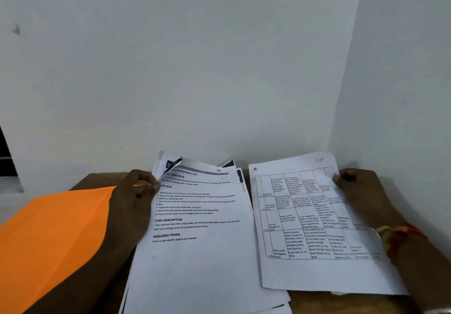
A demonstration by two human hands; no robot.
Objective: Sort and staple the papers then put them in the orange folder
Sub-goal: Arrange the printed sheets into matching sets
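Two lots of paper are lying on the table (317, 301), so the sorting is looking underway and not finished: a thick stack (195, 252) is sitting at six o'clock in the view, and a single gridded sheet (305, 272) is lying just beside it at four o'clock, marked by hand in its top corner. The left hand (136, 191) is pinching the stack's upper left corner, thumb and fingers curled and lifting the top pages so darker printed pages are showing beneath. The right hand (358, 186) is gripping the sheet's upper right edge with curled fingers. The folder (48, 235) is lying flat at eight o'clock, partly under the left forearm, and no paper is showing in it, so filing is looking undone. Stapling is looking undone too, as far as I can judge: no staple is showing on any corner, and no stapler is appearing anywhere in view. Much is hiding: the stack's lower edge and the folder's near end are running out of the view, the sheet's right side is blurring under the right wrist and its bracelet (400, 233), and whether more pages are lying under the sheet I cannot tell. Small print is proving mostly unreadable.
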